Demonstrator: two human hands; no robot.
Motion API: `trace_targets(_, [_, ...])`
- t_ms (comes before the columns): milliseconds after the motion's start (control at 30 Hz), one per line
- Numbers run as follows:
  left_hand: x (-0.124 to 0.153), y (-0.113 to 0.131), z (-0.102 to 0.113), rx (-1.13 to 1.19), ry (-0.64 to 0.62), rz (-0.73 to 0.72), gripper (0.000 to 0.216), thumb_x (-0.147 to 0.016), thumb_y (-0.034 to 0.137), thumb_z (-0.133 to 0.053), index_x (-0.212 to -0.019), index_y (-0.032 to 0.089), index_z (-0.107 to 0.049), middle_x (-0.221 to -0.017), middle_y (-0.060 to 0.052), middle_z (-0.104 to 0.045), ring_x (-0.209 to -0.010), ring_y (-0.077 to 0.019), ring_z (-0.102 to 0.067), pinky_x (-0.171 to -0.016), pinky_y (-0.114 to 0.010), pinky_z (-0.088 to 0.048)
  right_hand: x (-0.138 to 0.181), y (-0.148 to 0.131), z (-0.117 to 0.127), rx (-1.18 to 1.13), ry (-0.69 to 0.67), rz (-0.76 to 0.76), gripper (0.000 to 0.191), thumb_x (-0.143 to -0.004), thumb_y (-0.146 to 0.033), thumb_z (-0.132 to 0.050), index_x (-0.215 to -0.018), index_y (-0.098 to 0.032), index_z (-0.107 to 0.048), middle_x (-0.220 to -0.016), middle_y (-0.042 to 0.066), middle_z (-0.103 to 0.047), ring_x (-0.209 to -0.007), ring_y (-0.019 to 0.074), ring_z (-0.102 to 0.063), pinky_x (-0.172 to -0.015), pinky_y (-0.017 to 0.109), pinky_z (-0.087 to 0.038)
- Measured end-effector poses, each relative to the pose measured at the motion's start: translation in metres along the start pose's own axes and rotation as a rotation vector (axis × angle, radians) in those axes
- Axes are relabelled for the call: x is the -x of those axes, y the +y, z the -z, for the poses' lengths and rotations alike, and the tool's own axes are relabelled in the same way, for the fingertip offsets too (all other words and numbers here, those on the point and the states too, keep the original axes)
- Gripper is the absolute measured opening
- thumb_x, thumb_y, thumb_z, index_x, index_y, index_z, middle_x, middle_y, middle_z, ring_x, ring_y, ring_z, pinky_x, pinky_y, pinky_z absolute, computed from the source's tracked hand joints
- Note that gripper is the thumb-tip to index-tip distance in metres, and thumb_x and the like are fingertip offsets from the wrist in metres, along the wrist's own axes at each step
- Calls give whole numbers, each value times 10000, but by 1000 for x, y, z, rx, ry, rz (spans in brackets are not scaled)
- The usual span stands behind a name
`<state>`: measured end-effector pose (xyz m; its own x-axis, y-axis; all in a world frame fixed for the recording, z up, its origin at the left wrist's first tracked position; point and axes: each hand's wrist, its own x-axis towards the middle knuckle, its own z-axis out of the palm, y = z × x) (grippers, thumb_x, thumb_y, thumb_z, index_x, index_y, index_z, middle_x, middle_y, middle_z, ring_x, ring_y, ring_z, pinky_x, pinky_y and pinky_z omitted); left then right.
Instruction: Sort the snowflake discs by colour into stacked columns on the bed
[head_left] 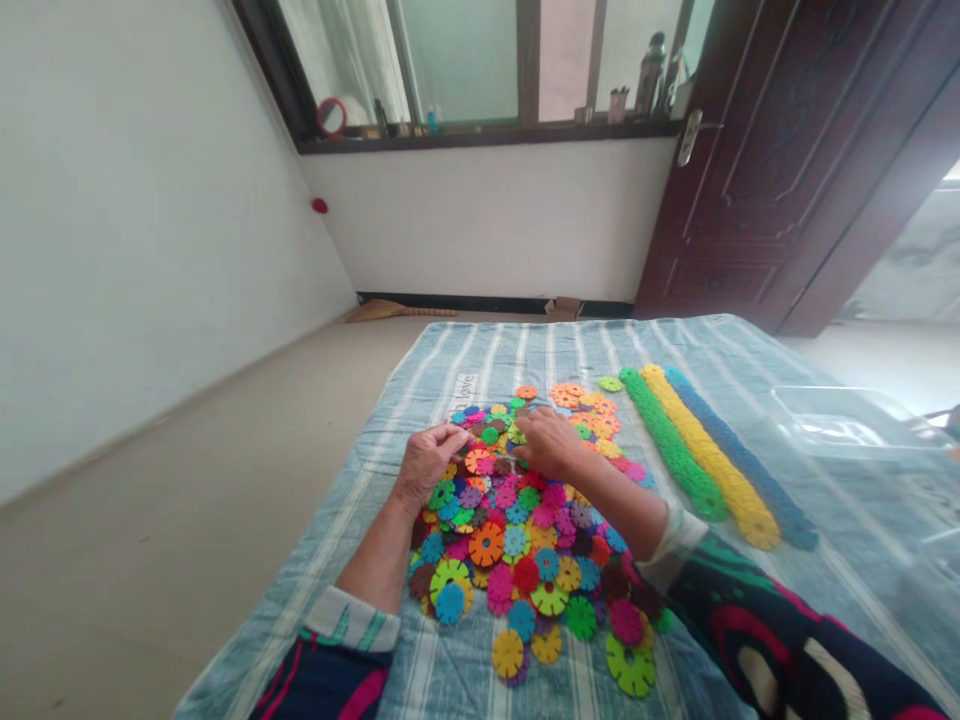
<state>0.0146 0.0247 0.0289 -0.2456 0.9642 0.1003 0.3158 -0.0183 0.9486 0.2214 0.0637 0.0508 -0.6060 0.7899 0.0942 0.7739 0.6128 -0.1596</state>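
Observation:
A large heap of notched plastic discs (516,540) in many colours covers the middle of the bed. At the heap's upper left edge is my left hand (429,462), its thumb and fingertips pinched together; whatever is between them is too small to make out. My right hand (553,442) lies over the upper part of the heap, fingers curled down among the discs, with the tips partly hidden. To the right lie three long rows of overlapping discs: a green row (671,445), a yellow row (709,455) and a blue row (746,460).
A clear plastic box (847,440) stands at the right on the striped bedcover (360,560). One lime green disc (610,383) lies beside the green row's far end. Beyond the bed are a broom (394,310), a small cardboard box (564,308) and a brown door (780,170).

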Motion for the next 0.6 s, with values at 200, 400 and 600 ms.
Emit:
trace_targets(200, [-1,0,-1,20,7,3,281,-653,422,-672,-720,158,-742,-790,-52,-743,-732,-182,-653,-585,-238,-529,11,14,-6,-4,-4,4,203,-886,-180,-477,-841,-182,-675,-945,102,-679,-933,216,-589,-785,292,-376])
trace_targets(400, [-1,0,-2,28,2,12,263,-660,404,-660,-710,158,-741,-782,-49,-740,-720,-173,-645,-574,-231,-522,25,55,5,-51,91,-146,330,-925,-168,-344,-819,-162,-657,-797,71,-661,-730,163,-561,-636,248,-315])
trace_targets(600, [-1,-2,-1,26,7,1,276,-660,417,-672,-717,154,-736,-800,-56,-737,-745,-180,-644,-593,-236,-527,29,57,5,-139,112,-138,299,-904,-166,-380,-734,-165,-626,-711,38,-619,-672,138,-516,-608,233,-288])
